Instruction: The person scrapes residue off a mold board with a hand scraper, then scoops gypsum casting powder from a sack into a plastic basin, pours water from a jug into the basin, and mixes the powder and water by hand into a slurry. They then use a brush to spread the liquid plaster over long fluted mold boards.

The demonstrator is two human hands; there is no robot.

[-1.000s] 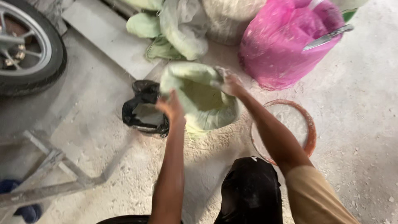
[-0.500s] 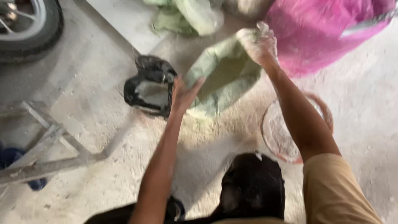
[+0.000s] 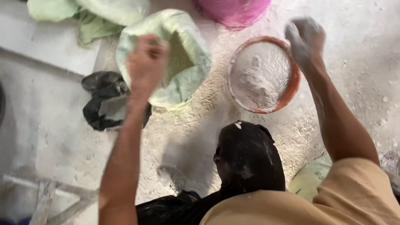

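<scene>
My left hand (image 3: 146, 62) is closed on the near rim of a pale green sack (image 3: 187, 62) and holds its mouth open. The sack stands on the dusty floor, and powder shows inside it. My right hand (image 3: 306, 36), coated in white powder, hovers over the far right rim of a round orange-rimmed basin (image 3: 291, 89). Its fingers are curled in and blurred. A heap of white powder (image 3: 258, 83) lies in the basin. The basin sits just to the right of the sack.
A crumpled black bag (image 3: 104, 104) lies left of the sack. Green sacks (image 3: 83, 12) and a pink bag (image 3: 233, 10) are at the top. My dark-trousered knee (image 3: 250, 162) is in front. A metal frame (image 3: 41, 191) lies at bottom left. Another green sack (image 3: 310, 179) is by my right side.
My right hand came out of the sack and swung right over the basin. My left hand kept hold of the sack's rim. The view shifted down and right.
</scene>
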